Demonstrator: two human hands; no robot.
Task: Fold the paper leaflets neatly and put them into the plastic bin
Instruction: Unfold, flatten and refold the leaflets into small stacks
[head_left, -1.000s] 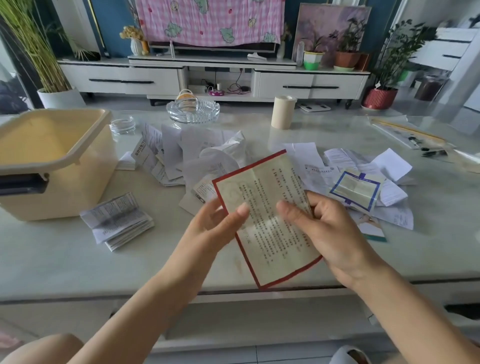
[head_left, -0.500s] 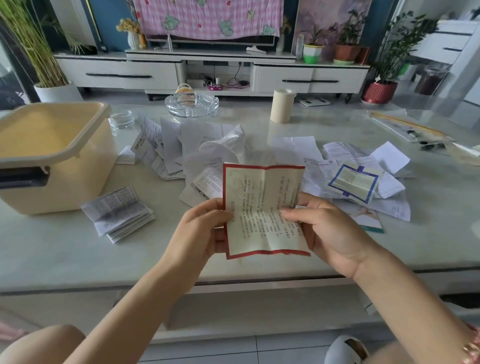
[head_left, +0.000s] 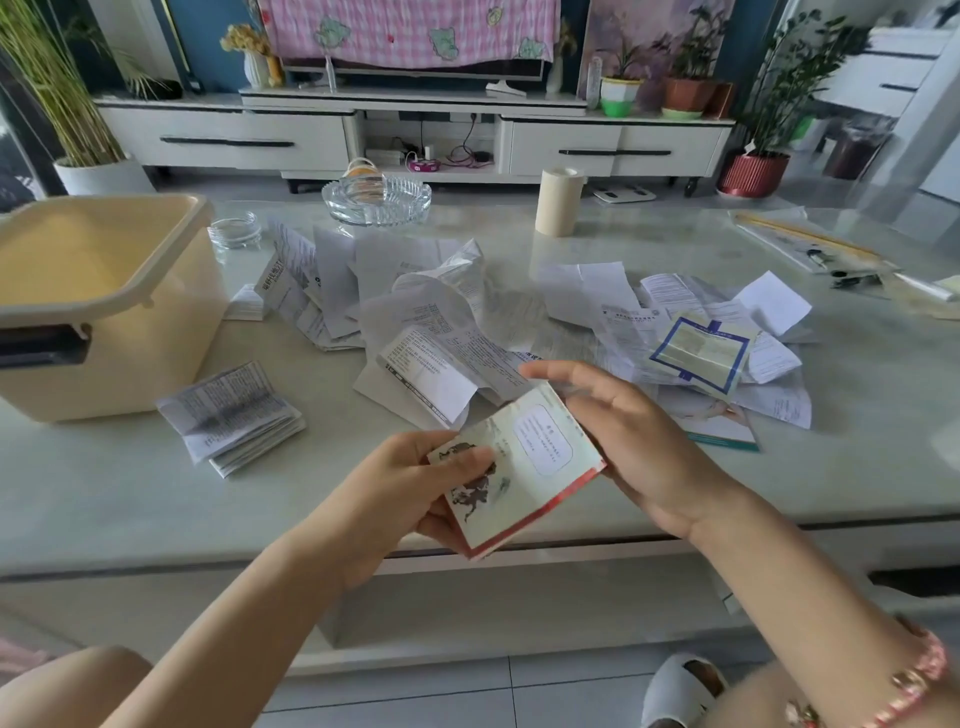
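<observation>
red-edged leaflet (head_left: 524, 467) now folded, left hand (head_left: 405, 488) pinching it, print blurred

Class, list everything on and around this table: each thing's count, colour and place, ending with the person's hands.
plastic bin: one, cream, table's left end
red-edged leaflet: one, folded, between both hands
folded leaflets: one stack, white, beside the bin
loose leaflets: many, white, heaped mid-table
blue-bordered leaflet: one, heap's right side
glass ashtray: one, clear, table's far edge
glass dish: one, clear, by the bin's far corner
paper roll: one, beige, upright, far edge
table: one, pale marble
TV cabinet: one, white, beyond the table
left hand: one, grips the red-edged leaflet
right hand: one, fingers straight, touching that leaflet's edge
</observation>
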